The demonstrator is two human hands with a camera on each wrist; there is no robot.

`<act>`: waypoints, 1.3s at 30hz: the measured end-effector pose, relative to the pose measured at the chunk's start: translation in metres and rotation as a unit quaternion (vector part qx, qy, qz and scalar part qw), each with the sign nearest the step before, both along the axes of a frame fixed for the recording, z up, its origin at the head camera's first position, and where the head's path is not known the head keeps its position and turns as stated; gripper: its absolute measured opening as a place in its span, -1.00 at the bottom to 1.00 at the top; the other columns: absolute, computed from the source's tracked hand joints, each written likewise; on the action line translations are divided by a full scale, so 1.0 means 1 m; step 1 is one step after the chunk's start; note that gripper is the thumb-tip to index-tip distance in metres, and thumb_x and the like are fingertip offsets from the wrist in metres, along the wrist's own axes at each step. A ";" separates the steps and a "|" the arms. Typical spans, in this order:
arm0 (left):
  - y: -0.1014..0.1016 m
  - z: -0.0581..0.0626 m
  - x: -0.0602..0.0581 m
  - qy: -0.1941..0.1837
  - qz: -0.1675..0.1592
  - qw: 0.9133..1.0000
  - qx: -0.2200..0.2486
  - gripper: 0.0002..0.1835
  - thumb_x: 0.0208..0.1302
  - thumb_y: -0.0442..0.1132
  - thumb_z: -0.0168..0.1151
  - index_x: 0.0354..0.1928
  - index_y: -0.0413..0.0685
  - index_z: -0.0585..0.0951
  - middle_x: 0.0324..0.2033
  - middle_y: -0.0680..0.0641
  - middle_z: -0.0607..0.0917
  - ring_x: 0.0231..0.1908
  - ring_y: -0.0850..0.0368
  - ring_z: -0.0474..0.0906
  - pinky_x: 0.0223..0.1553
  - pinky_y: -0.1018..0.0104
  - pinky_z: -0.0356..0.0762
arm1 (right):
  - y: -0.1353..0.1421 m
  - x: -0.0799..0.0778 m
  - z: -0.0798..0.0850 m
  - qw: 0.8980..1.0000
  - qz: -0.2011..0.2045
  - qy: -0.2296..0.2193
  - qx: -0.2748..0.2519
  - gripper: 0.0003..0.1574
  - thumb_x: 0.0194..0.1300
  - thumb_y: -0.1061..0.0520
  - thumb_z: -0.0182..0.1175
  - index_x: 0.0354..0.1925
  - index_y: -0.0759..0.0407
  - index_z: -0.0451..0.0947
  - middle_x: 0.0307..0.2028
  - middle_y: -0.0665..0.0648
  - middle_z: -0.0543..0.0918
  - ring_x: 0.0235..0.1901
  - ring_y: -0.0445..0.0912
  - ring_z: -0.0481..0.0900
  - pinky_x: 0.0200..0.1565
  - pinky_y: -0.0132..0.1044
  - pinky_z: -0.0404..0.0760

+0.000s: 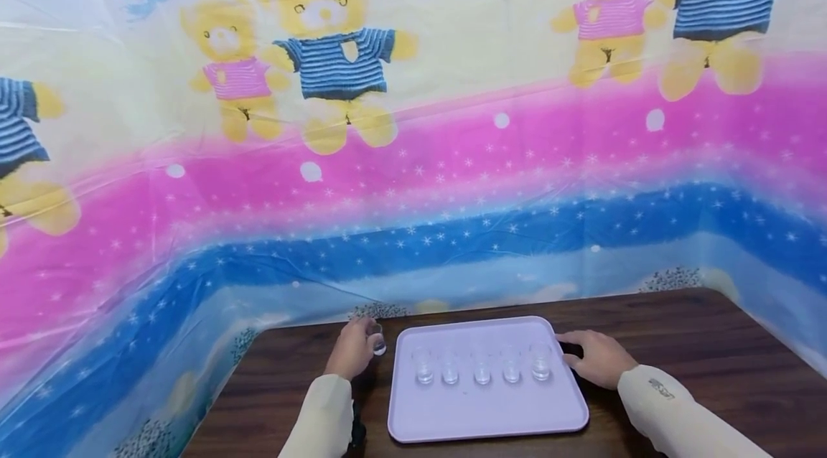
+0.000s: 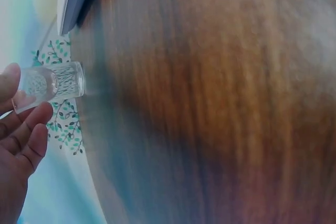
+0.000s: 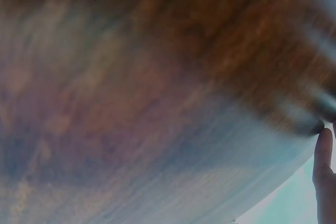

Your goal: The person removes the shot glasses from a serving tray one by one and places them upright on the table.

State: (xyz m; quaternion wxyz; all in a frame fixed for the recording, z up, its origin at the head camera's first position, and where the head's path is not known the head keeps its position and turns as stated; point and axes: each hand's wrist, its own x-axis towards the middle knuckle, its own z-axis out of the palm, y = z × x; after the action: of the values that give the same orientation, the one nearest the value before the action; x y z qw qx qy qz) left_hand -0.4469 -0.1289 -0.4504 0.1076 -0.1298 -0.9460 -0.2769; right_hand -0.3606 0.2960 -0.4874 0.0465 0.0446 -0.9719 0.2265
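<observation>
My left hand (image 1: 352,350) is left of the lilac tray and grips a small clear glass (image 1: 379,343) between thumb and fingers. In the left wrist view the fingers surround one end of the glass (image 2: 55,83), and its other end is close to the tabletop. My right hand (image 1: 597,357) is at the right edge of the tray (image 1: 491,415), fingers and thumb apart, with a dark patch between them. One straight finger (image 3: 323,156) shows at the edge of the right wrist view. Several small clear glasses, the middle one (image 1: 482,370) among them, stand in a row on the tray.
The brown wooden table (image 1: 685,343) extends on both sides of the tray. Behind it hangs a sheet (image 1: 452,228) printed with bears, running along the table's back edge and sides. Beside the left sleeve lies a small black thing (image 1: 358,433).
</observation>
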 end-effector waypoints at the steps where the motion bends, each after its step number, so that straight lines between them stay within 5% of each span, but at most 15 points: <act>1: 0.000 0.001 0.001 -0.003 0.000 1.000 -0.002 -0.67 0.27 -0.31 0.22 0.05 -0.30 0.54 -0.12 -0.19 0.55 -0.11 -0.07 0.53 -0.10 0.03 0.50 | 0.000 0.000 0.000 1.000 0.001 0.001 0.001 -0.48 0.24 0.10 0.22 0.17 0.18 0.50 0.08 0.29 0.53 0.11 0.29 0.39 0.05 0.24 0.30; 6: -0.002 0.006 0.005 0.012 -0.006 1.000 -0.022 -0.45 0.26 -0.23 0.26 0.24 -0.32 0.40 0.15 -0.32 0.44 0.17 -0.22 0.34 0.11 -0.11 0.31 | 0.000 0.000 -0.002 1.000 0.002 0.005 0.004 -0.47 0.25 0.07 0.22 0.17 0.17 0.50 0.08 0.29 0.53 0.11 0.29 0.39 0.05 0.24 0.31; 12: -0.002 0.020 0.012 0.076 -0.048 0.996 -0.025 -0.48 0.24 -0.21 0.28 0.21 -0.27 0.44 0.12 -0.26 0.47 0.18 -0.20 0.31 0.13 -0.09 0.29 | 0.001 0.001 -0.003 1.000 -0.007 -0.001 0.007 -0.47 0.25 0.06 0.21 0.18 0.18 0.50 0.09 0.30 0.52 0.11 0.29 0.38 0.05 0.25 0.30; 20: 0.006 0.031 0.031 0.043 -0.123 0.991 -0.039 -0.59 0.25 -0.15 0.27 0.12 -0.12 0.54 0.04 -0.13 0.54 0.09 -0.08 0.42 0.04 -0.03 0.41 | 0.000 -0.001 -0.004 1.000 -0.009 -0.002 0.003 -0.46 0.26 0.05 0.21 0.18 0.18 0.49 0.09 0.31 0.52 0.12 0.31 0.37 0.05 0.26 0.29; 29: 0.014 0.031 0.039 0.027 -0.237 0.970 -0.052 -0.67 0.21 -0.18 0.31 -0.02 -0.17 0.60 -0.20 -0.05 0.59 -0.21 0.01 0.44 -0.23 0.24 0.42 | 0.000 0.001 -0.001 1.000 -0.005 -0.001 -0.001 -0.46 0.25 0.06 0.21 0.18 0.19 0.49 0.10 0.33 0.50 0.12 0.33 0.36 0.05 0.27 0.28; 39: 0.033 0.020 0.039 0.002 -0.225 0.972 -0.063 -0.62 0.14 -0.10 0.37 -0.04 -0.13 0.62 -0.25 0.04 0.54 -0.26 0.10 0.47 -0.29 0.34 0.44 | -0.003 0.004 0.004 1.000 -0.008 -0.005 -0.005 -0.47 0.26 0.08 0.21 0.19 0.19 0.49 0.09 0.32 0.51 0.12 0.32 0.37 0.05 0.26 0.29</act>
State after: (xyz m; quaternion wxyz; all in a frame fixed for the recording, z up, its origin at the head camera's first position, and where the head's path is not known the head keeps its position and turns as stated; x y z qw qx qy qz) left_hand -0.4081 -0.0954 -0.4300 0.0360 -0.3468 -0.9077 -0.2334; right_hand -0.3564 0.2926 -0.4832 0.0440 0.0357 -0.9712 0.2316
